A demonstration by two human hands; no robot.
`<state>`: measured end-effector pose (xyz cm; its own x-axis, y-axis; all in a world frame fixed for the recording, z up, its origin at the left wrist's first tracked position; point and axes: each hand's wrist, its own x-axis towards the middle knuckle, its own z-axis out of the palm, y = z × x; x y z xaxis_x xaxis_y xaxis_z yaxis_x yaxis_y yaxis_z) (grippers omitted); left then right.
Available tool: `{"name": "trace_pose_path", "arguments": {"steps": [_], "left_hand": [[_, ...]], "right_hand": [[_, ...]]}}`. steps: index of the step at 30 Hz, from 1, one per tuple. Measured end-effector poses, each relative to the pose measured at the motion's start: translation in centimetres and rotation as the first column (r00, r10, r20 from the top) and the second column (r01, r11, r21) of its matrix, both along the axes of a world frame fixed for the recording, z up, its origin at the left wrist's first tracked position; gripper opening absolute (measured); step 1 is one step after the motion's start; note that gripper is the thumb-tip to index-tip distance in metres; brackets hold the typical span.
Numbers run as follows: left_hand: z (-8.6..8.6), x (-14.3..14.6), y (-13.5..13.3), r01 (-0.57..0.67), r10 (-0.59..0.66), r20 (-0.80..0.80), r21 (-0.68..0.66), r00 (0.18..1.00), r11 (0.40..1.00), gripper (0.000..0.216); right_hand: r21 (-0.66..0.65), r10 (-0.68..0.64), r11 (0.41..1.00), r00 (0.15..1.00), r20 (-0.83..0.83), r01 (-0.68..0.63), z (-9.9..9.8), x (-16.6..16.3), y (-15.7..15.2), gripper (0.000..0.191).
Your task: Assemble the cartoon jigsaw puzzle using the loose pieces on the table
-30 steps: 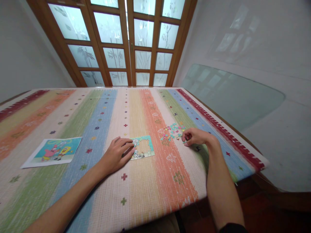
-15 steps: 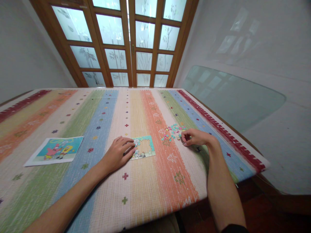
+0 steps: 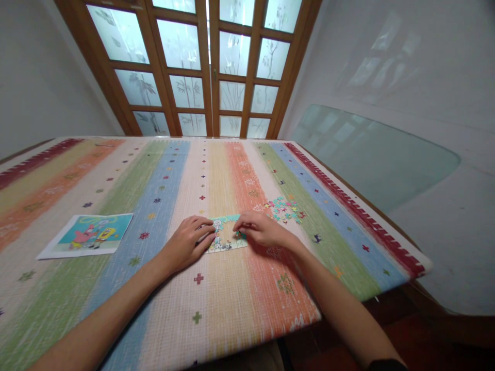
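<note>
A small jigsaw puzzle (image 3: pixel 228 246) lies on the striped tablecloth, its border filled in and a bare tan area in the middle. My left hand (image 3: pixel 190 238) rests flat at its left edge, fingers stretched over that side. Over the puzzle's right part, my right hand (image 3: pixel 257 228) is pinched on a tiny puzzle piece (image 3: pixel 237 234), mostly hidden by the fingertips. Behind that hand, to the right, loose puzzle pieces (image 3: pixel 285 208) in teal, pink and yellow lie in a scattered heap.
A printed cartoon picture (image 3: pixel 91 234) lies flat on the tablecloth (image 3: pixel 170 304) at the left. Wooden doors with frosted panes (image 3: pixel 228 54) stand behind the table. A glass panel (image 3: pixel 371 149) is by the right wall.
My right hand has moved left from the loose pieces to the puzzle's right side, a piece between its fingers. My left hand has stayed at the puzzle's left edge.
</note>
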<state>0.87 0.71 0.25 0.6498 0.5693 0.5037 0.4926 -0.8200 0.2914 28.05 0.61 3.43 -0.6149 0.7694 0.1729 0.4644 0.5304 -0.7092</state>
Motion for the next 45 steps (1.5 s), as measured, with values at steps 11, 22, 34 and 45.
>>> {"name": "trace_pose_path", "arguments": {"steps": [11, 22, 34, 45], "left_hand": [[0.1, -0.1, -0.3, -0.005, 0.005, 0.007, -0.006, 1.000, 1.000, 0.022], [0.0, -0.1, -0.5, -0.002, 0.002, -0.002, 0.002, 1.000, 1.000, 0.022], [-0.1, -0.1, -0.5, -0.001, 0.001, -0.017, -0.011, 1.000, 1.000, 0.022], [0.0, -0.1, -0.6, -0.007, 0.007, -0.008, -0.023, 1.000, 1.000, 0.023]], "right_hand": [[0.026, -0.051, 0.998, 0.999, -0.004, 0.051, -1.4, -2.9, -1.0, 0.020], [0.195, -0.018, 0.980, 0.998, -0.060, 0.029, -2.2, -4.0, -1.4, 0.016], [0.265, -0.107, 0.961, 0.990, 0.093, 0.079, -1.7, -3.5, -1.6, 0.005], [0.261, -0.144, 0.959, 0.985, 0.098, 0.114, -1.8, -4.0, -1.9, 0.004]]}}
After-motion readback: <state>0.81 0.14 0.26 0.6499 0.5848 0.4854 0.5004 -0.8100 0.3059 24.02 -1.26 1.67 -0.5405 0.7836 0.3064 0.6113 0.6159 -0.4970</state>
